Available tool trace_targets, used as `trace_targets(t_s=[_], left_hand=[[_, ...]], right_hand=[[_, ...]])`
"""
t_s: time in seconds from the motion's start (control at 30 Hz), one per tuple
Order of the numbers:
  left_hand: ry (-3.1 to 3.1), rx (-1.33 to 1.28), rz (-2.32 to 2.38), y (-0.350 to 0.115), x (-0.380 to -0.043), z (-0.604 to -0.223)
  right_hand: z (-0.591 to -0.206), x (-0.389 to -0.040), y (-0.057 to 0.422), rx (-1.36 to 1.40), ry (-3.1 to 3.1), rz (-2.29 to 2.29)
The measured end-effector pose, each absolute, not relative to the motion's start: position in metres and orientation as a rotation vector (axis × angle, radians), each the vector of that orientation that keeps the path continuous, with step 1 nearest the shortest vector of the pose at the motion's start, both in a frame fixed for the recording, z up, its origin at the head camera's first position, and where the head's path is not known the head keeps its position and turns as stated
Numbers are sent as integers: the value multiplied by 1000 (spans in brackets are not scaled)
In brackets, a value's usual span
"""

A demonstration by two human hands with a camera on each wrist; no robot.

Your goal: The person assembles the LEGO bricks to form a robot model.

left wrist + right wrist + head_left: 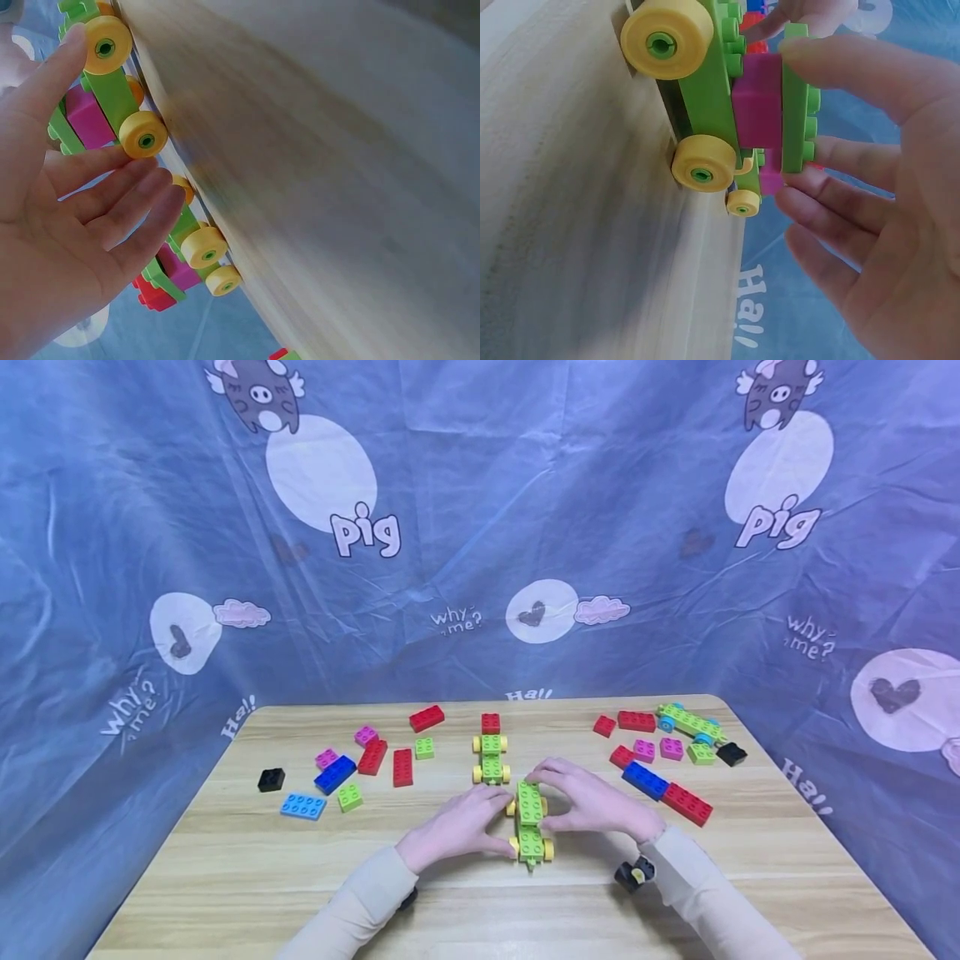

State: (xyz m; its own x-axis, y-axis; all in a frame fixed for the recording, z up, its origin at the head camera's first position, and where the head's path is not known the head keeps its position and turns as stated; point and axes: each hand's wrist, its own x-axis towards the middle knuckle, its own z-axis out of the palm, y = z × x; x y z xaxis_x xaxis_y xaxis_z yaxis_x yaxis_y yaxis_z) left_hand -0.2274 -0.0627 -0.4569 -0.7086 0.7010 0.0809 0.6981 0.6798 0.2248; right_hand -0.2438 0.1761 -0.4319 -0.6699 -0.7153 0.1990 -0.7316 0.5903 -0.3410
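A green toy car with yellow wheels stands on the table between both hands. On it sits a pink brick, topped by a flat green studded piece. My left hand holds the car from the left, thumb at one wheel and index finger at another in the left wrist view. With thumb and fingers at its two ends, my right hand grips the flat green piece. Just beyond is a second green car, which carries a pink brick, a green piece and a red brick.
Loose bricks lie to the left, among them a light blue one and a black one. On the right are a dark blue brick, a red brick and a green car with blue wheels. A patterned blue cloth hangs behind.
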Motion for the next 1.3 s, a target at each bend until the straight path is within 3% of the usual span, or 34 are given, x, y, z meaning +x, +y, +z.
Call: trace_targets(t_s=[1.3], left_hand=[[2860,1134,365,-62,-226,-458]], right_hand=[[-435,-238,169,1112,-2815,650]])
